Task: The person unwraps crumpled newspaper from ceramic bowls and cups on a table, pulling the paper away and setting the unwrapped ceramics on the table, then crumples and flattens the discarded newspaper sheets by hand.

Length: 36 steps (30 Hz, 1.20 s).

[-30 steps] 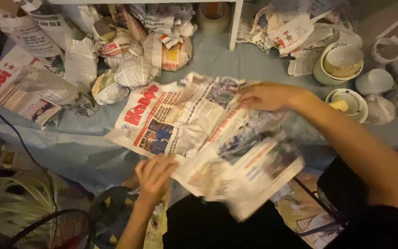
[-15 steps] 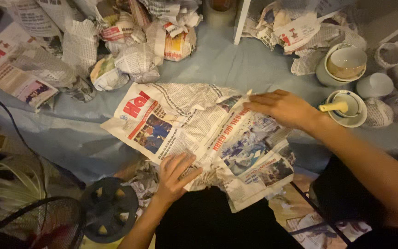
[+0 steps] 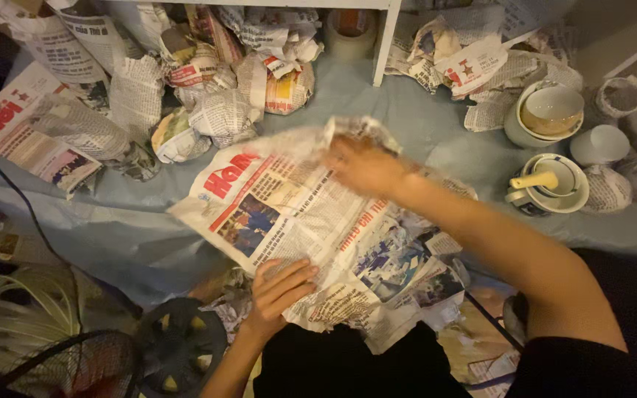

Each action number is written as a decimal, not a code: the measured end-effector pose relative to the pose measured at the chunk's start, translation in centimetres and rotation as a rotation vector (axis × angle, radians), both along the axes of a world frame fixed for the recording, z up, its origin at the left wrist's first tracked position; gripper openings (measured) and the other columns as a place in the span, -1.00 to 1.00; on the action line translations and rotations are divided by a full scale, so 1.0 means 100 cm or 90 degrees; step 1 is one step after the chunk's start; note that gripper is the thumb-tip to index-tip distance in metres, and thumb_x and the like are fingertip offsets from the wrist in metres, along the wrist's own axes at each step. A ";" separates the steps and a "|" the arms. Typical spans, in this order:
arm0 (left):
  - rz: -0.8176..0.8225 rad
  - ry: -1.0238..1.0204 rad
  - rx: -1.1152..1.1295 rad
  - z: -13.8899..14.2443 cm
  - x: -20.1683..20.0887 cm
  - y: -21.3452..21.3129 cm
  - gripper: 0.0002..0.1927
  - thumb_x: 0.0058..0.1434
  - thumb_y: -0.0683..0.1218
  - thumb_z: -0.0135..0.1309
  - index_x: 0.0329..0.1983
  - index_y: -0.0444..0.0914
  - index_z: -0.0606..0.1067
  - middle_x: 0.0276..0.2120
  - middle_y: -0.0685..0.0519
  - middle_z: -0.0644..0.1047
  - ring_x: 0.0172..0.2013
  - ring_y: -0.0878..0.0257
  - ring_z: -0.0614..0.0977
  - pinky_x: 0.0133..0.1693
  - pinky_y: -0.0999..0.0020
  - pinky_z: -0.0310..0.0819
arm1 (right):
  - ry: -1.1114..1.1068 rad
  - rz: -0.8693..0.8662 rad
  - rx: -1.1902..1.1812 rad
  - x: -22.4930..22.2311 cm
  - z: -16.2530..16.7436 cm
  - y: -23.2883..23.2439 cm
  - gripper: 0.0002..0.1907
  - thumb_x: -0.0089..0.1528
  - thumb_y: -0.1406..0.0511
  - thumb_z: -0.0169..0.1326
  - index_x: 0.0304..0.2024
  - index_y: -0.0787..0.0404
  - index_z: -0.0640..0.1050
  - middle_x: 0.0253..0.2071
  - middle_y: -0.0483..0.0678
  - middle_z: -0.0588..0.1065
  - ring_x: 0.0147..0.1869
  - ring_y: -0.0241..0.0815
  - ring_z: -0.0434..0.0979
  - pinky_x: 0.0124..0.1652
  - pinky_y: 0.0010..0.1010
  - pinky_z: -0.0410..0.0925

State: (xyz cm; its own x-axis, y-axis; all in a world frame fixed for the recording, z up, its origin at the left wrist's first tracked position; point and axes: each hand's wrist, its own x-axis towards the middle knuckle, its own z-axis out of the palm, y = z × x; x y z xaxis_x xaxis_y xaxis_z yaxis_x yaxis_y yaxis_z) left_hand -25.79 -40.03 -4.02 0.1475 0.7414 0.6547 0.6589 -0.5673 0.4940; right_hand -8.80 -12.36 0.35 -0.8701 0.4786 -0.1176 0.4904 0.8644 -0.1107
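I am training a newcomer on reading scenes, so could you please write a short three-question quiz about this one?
1. True or false: the left hand rests on the near edge of the spread newspaper sheet.
2. Where is the right hand? A) on the sheet's far edge B) inside a bowl C) on the tape roll
3. What lies across the small cup on the saucer at the right?

Key
1. True.
2. A.
3. A pale yellow spoon-like handle.
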 end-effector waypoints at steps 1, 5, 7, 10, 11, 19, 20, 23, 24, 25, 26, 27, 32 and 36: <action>-0.008 0.000 0.003 0.002 -0.001 0.001 -0.86 0.16 -0.13 0.23 -0.20 -0.19 0.63 -0.01 0.07 0.65 0.13 0.14 0.64 0.14 0.08 0.26 | 0.038 -0.031 -0.002 0.003 0.001 0.009 -0.34 0.27 0.14 0.00 0.42 -0.15 0.21 0.51 0.22 0.10 0.34 0.40 0.32 -0.02 0.01 0.45; -0.004 0.046 -0.011 0.008 -0.012 0.006 -0.76 0.19 -0.24 0.12 -0.14 -0.14 0.67 0.01 0.10 0.67 0.15 0.16 0.65 0.18 0.06 0.23 | 0.020 -0.154 0.041 0.051 -0.001 0.026 -0.31 0.31 -0.03 0.00 0.46 -0.10 0.21 0.46 0.18 0.14 0.36 0.26 0.34 0.02 0.13 0.40; -0.009 0.044 0.018 0.007 -0.020 0.013 -0.79 0.20 -0.20 0.15 -0.13 -0.12 0.67 0.01 0.12 0.66 0.15 0.16 0.64 0.19 0.07 0.22 | -0.021 -0.171 0.073 0.072 -0.004 0.024 -0.40 0.36 -0.03 -0.02 0.42 -0.13 0.27 0.42 0.08 0.22 0.37 0.18 0.35 0.05 0.13 0.38; -0.032 0.052 -0.006 0.003 -0.032 0.012 -0.79 0.18 -0.23 0.14 -0.14 -0.15 0.65 0.01 0.08 0.67 0.15 0.13 0.65 0.19 0.02 0.23 | 0.010 -0.122 0.082 0.098 -0.001 0.020 -0.45 0.36 0.07 0.00 0.39 -0.09 0.29 0.44 0.09 0.23 0.34 0.18 0.37 0.08 0.11 0.35; -0.033 0.030 -0.022 0.001 -0.033 0.007 -0.79 0.18 -0.22 0.14 -0.14 -0.16 0.65 0.01 0.06 0.67 0.16 0.13 0.65 0.19 0.02 0.26 | 0.034 -0.097 0.070 0.105 0.002 0.018 -0.44 0.35 0.11 0.01 0.40 -0.09 0.28 0.44 0.07 0.24 0.34 0.15 0.39 0.13 0.07 0.36; 0.049 -0.363 -0.141 -0.028 -0.076 0.007 -0.75 0.25 -0.10 0.05 -0.17 -0.35 0.63 -0.05 -0.12 0.67 0.06 0.03 0.68 0.19 0.06 0.46 | -0.067 0.096 0.358 0.150 0.040 -0.003 -0.04 0.12 0.41 0.02 0.52 -0.28 0.05 0.48 0.07 0.20 0.36 0.09 0.36 0.29 -0.13 0.32; 0.035 -0.416 -0.161 -0.030 -0.083 0.006 -0.73 0.28 -0.11 0.00 -0.15 -0.38 0.61 -0.05 -0.14 0.67 0.04 0.03 0.68 0.18 0.08 0.46 | -0.103 0.108 0.339 0.151 0.039 -0.012 0.00 0.09 0.42 0.01 0.52 -0.34 0.03 0.52 0.06 0.16 0.36 0.10 0.34 0.27 -0.18 0.30; 0.035 -0.536 -0.225 -0.036 -0.096 0.003 -0.67 0.34 -0.13 -0.10 -0.11 -0.46 0.59 -0.08 -0.17 0.66 -0.03 0.05 0.67 0.11 0.13 0.50 | -0.100 0.140 0.225 0.151 0.034 -0.029 0.03 0.07 0.44 0.01 0.51 -0.36 0.00 0.52 0.07 0.11 0.40 0.10 0.29 0.27 -0.24 0.26; 0.059 -0.550 -0.256 -0.037 -0.097 0.000 -0.68 0.34 -0.14 -0.09 -0.09 -0.48 0.58 -0.09 -0.17 0.65 -0.07 0.06 0.67 0.06 0.15 0.51 | -0.081 0.148 0.173 0.151 0.031 -0.036 0.02 0.07 0.45 0.00 0.49 -0.33 -0.01 0.51 0.08 0.10 0.43 0.09 0.28 0.28 -0.24 0.24; 0.082 -0.562 -0.286 -0.040 -0.098 -0.002 -0.69 0.33 -0.16 -0.08 -0.08 -0.49 0.57 -0.11 -0.18 0.64 -0.11 0.07 0.66 0.01 0.16 0.53 | -0.068 0.172 0.200 0.152 0.026 -0.045 0.02 0.06 0.45 0.00 0.49 -0.33 0.00 0.51 0.07 0.10 0.44 0.08 0.27 0.31 -0.23 0.23; 0.102 -0.574 -0.309 -0.043 -0.098 0.001 -0.69 0.32 -0.18 -0.07 -0.06 -0.51 0.57 -0.12 -0.18 0.63 -0.15 0.08 0.65 -0.04 0.17 0.55 | -0.055 0.196 0.235 0.153 0.023 -0.053 0.02 0.05 0.45 0.00 0.48 -0.32 0.01 0.51 0.05 0.10 0.46 0.06 0.27 0.34 -0.22 0.21; 0.124 -0.583 -0.329 -0.046 -0.098 0.003 -0.67 0.33 -0.14 -0.09 -0.04 -0.49 0.56 -0.11 -0.18 0.63 -0.14 0.07 0.65 -0.04 0.16 0.55 | -0.043 0.222 0.271 0.155 0.021 -0.056 0.01 0.03 0.45 0.00 0.47 -0.32 0.02 0.51 0.03 0.10 0.48 0.05 0.26 0.36 -0.22 0.20; 0.143 -0.884 -0.441 -0.059 -0.107 0.010 -0.55 0.39 0.02 -0.18 0.07 -0.41 0.50 -0.06 -0.15 0.61 -0.12 0.03 0.67 -0.05 0.10 0.58 | 0.113 0.288 0.214 0.164 0.005 -0.060 -0.12 0.13 0.37 -0.03 0.50 -0.14 0.09 0.49 0.15 0.13 0.49 0.11 0.25 0.40 -0.07 0.13; 0.120 -1.188 -0.486 -0.061 -0.112 0.021 -0.46 0.43 0.15 -0.26 0.17 -0.34 0.45 -0.02 -0.13 0.60 -0.10 -0.01 0.68 -0.06 0.06 0.60 | 0.129 0.342 0.261 0.161 -0.015 -0.062 -0.17 0.14 0.35 0.00 0.46 -0.21 0.16 0.49 0.16 0.16 0.49 0.11 0.24 0.42 -0.06 0.12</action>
